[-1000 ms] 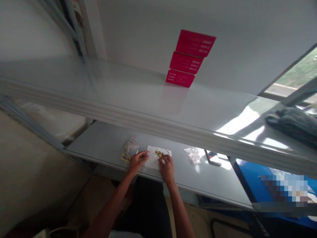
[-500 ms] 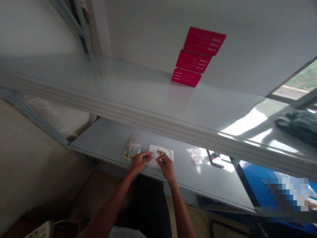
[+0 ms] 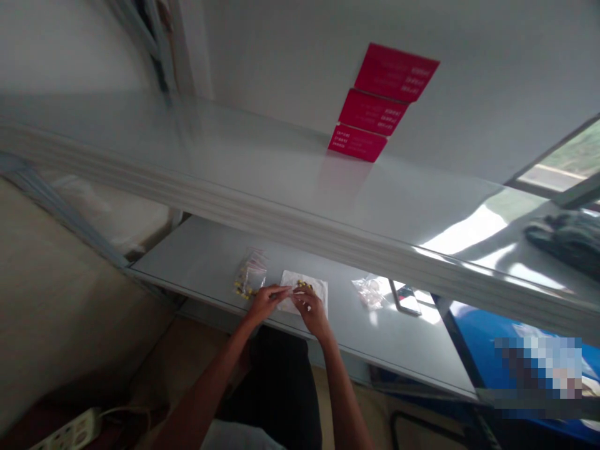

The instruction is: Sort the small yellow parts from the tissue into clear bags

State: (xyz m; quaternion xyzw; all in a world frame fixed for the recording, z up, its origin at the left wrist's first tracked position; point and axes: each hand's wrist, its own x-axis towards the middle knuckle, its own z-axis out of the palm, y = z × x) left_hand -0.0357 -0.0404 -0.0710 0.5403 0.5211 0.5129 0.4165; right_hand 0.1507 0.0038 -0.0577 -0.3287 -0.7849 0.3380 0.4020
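Note:
My left hand (image 3: 265, 300) and my right hand (image 3: 311, 310) meet over a white sheet (image 3: 315, 287) on the grey lower shelf (image 3: 197, 265). Both pinch a small clear plastic bag (image 3: 287, 292) between their fingertips, just above the sheet. A few small yellow parts (image 3: 304, 285) lie on the sheet beside my right fingers. To the left of my left hand lies a pile of small clear bags with yellow parts (image 3: 248, 278).
Right of the sheet are another clear bag (image 3: 369, 292) and a phone (image 3: 405, 300). A wide glossy upper shelf (image 3: 281, 181) overhangs the work spot, with dark cloth (image 3: 569, 240) at its right. Pink labels (image 3: 379, 103) hang on the wall. A power strip (image 3: 70, 431) lies on the floor.
Both hands have lifted off the sheet and come together, now pinching a small clear bag between them. The camera has drifted slightly.

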